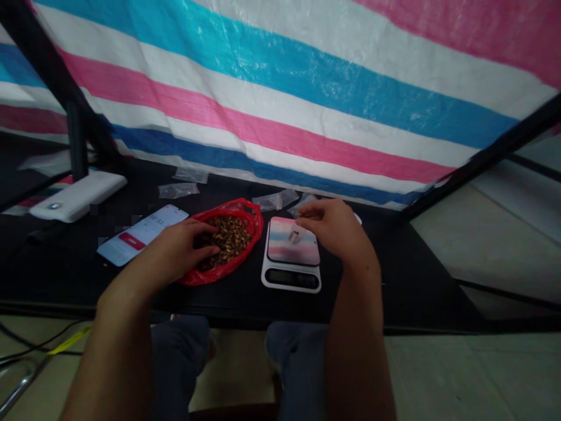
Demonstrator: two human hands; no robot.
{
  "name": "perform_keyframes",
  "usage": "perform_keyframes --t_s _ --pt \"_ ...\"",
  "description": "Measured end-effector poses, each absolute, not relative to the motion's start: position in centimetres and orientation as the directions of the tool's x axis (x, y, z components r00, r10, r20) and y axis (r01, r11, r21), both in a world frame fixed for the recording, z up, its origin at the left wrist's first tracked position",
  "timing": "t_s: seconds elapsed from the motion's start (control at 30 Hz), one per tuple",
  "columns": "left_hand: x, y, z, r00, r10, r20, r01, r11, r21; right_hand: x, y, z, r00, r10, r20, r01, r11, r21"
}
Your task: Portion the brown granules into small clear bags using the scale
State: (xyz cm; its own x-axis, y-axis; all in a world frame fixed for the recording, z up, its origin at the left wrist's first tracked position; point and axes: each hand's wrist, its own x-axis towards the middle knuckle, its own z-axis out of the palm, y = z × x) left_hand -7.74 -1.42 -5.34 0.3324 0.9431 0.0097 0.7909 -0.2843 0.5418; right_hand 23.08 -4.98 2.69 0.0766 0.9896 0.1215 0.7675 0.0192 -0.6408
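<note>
Brown pieces: a rough heap, too small from my feed to say exactly what they are, lying in the open mouth of a red plastic bag, on the black tabletop

Left hand: fingers curled down into the heap, at the near side of the bag; I can't tell whether they're gripping any pieces

Right hand: raised over the back corner of the digital kitchen scale, fingertips pinched together; I can't make out anything between them

Hands: well apart, with the bag and scale between them

Scale platform: pink-and-blue patterned, with a small pale item on it, too small for me to identify; the display looks dark and I can't read it

Bag's left: a smartphone lying flat and lit, with a red button on screen

Far edge of table: small clear plastic bags scattered, and a white power bank at the back left

Backdrop: a striped pink, blue and white tarpaulin on a dark frame

Below table: the person's knees in jeans
</note>
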Motion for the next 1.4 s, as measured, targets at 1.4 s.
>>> perform_keyframes --t_s 1.4 --pt "-6.9 -2.2 -5.4 0.475 0.879 0.034 0.691 -0.397 0.604 13.1 -3.2 -1.9 -0.393 0.918 0.053 0.808 0.373 -0.457"
